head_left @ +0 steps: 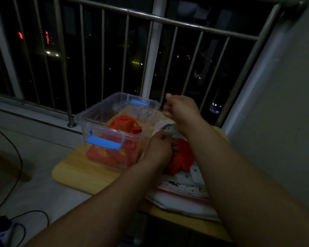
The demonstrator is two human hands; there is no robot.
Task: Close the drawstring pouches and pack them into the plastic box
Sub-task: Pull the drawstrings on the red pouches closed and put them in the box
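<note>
Left hand (159,147) grips the red pouch (185,155), mouth end pointing away; right hand (180,107) curled, hold unclear.

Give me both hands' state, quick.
Left hand: grips the red pouch.
Right hand: raised, fingers curled; whether it holds anything cannot be told.

left arm: bare forearm reaching forward from lower left | left hand (160,147): low, knuckles up, fingers curled round the top of a red pouch (185,155) | right arm: bare, reaching forward from lower right | right hand (181,108): raised above the left, blurred, fingers curled, grip unclear
</note>
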